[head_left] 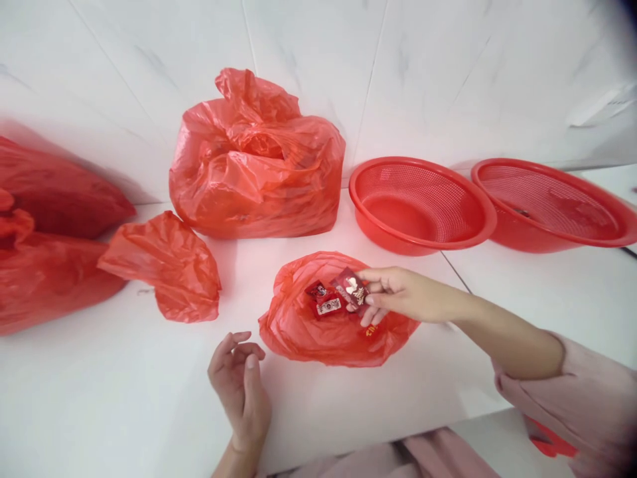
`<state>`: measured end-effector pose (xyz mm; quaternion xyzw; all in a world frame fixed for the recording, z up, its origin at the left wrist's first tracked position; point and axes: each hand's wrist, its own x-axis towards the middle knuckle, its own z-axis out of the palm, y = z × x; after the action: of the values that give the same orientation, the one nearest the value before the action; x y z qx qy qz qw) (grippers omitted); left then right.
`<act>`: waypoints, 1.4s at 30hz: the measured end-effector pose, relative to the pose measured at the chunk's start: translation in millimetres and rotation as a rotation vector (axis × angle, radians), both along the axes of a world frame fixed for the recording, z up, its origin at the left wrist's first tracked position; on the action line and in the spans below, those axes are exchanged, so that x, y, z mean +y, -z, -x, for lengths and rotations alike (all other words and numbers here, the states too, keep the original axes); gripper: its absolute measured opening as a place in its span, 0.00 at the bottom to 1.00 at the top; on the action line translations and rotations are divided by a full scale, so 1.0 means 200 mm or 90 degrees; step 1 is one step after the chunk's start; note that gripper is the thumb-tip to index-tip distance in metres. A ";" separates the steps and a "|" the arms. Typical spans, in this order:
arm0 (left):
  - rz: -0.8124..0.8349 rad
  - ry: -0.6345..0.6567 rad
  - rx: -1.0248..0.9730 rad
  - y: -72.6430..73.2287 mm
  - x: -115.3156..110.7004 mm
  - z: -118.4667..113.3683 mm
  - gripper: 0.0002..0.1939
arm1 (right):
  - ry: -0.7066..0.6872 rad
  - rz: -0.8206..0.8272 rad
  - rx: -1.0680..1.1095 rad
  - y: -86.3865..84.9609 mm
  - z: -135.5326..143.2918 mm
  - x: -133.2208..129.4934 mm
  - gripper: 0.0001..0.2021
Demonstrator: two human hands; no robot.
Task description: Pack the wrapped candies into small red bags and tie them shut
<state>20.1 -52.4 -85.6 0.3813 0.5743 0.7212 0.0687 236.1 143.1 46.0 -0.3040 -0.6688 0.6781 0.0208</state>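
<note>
My right hand [391, 293] pinches a small dark red packet [351, 289] with pale and gold print. It is held over an opened red plastic bag [298, 338] that lies spread on the white table. Inside that bag rest a few more small red packets [323, 300], partly covered by the held one and my fingers. My left hand [241, 385] is at the bag's near left edge, palm turned up, fingers loosely curled and apart, with nothing in it.
Behind the bag stands a large full red plastic bag [259, 179]. A small crumpled red bag [169, 272] and bulky red bags [54, 272] are to the left. Two red plastic baskets, one nearer [423, 206] and one farther right [557, 206], stand along the tiled wall [308, 40].
</note>
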 end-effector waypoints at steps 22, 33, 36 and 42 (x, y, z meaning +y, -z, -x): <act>0.278 0.514 -0.509 -0.56 0.07 -0.21 0.20 | 0.032 -0.725 0.355 0.04 0.02 -0.31 0.13; 0.347 0.625 -0.610 -0.50 0.11 -0.26 0.13 | 0.453 -0.824 -0.039 0.20 -0.34 -0.18 0.14; 0.309 0.554 -0.671 -0.51 0.12 -0.26 0.10 | 0.457 -0.801 -0.283 0.41 -0.54 -0.07 0.15; 0.274 0.460 -0.848 -0.52 0.16 -0.24 0.06 | 0.472 -0.696 -0.255 0.62 -0.69 -0.06 0.12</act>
<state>69.1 -20.1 18.6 0.0105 0.3798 0.6041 0.7005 373.2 131.0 -77.2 -0.5778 -0.7577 0.1225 0.2776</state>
